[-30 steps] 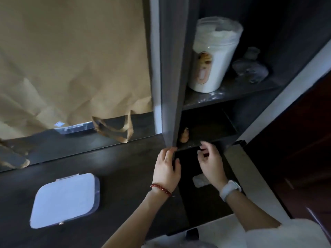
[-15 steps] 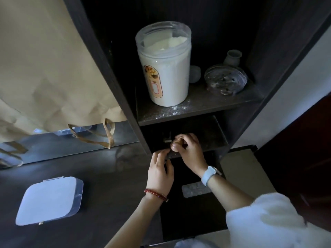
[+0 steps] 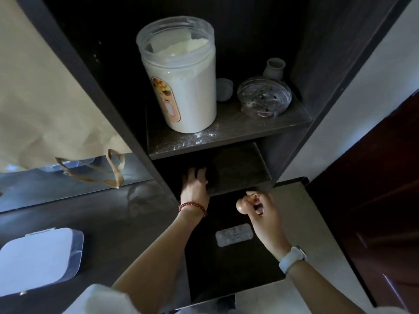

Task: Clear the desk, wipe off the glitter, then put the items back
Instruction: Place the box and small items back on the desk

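Right hand (image 3: 260,209) is out in front of the shelving unit, fingers curled tight around a small tan rounded object (image 3: 242,205), a little figurine or knob by the look of it, too small to name for sure. It hangs in the air just in front of the lower shelf (image 3: 240,168), above the dark bottom surface where a pale flat blister-like strip (image 3: 234,235) lies. Left hand (image 3: 195,184) reaches into that lower shelf at its left end, fingers spread and laid flat on the board, gripping nothing that can be seen. Up on the upper shelf (image 3: 226,134) sit 3 things at least: a big plastic jar of white powder (image 3: 181,73), a clear glass dish (image 3: 264,98) just beside it to the right, and a small grey vase (image 3: 274,69) behind the dish, with white specks scattered on the board in front of the jar. Off to the left, the dark desk (image 3: 108,223) carries a white lidded box (image 3: 36,259) near its front edge. This reads as the clearing step, 1 item lifted off the lower shelf. Next move, as a guess: set that small object down somewhere safe on the desk, keeping the closed grip until it rests, then return for the strip.
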The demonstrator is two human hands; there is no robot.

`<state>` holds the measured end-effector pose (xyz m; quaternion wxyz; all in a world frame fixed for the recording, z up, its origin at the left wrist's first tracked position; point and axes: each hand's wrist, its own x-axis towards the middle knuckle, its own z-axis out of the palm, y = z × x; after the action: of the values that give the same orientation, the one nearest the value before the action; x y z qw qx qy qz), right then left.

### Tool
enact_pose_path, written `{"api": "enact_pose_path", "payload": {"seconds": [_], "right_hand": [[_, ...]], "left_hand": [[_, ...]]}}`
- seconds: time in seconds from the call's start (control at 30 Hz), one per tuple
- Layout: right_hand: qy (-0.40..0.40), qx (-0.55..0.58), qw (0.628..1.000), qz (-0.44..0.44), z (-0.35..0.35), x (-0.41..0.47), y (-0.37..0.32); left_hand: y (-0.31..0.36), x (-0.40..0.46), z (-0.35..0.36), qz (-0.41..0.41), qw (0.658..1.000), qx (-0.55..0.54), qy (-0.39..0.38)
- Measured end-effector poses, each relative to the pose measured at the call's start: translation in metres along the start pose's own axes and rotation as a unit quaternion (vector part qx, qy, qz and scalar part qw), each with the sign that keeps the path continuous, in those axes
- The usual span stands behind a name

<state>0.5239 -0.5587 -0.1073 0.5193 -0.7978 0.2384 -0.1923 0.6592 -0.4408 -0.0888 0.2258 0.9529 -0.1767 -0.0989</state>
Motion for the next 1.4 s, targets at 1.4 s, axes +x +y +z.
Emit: {"api": "enact_pose_path", "payload": {"seconds": [1.4], "right_hand": [[0.006,-0.236,0.969,-0.078,0.261,-0.039,-0.076]], "left_hand": [[-0.236,-0.042,-0.065,-0.007,0.991,-0.128,0.029]]}}
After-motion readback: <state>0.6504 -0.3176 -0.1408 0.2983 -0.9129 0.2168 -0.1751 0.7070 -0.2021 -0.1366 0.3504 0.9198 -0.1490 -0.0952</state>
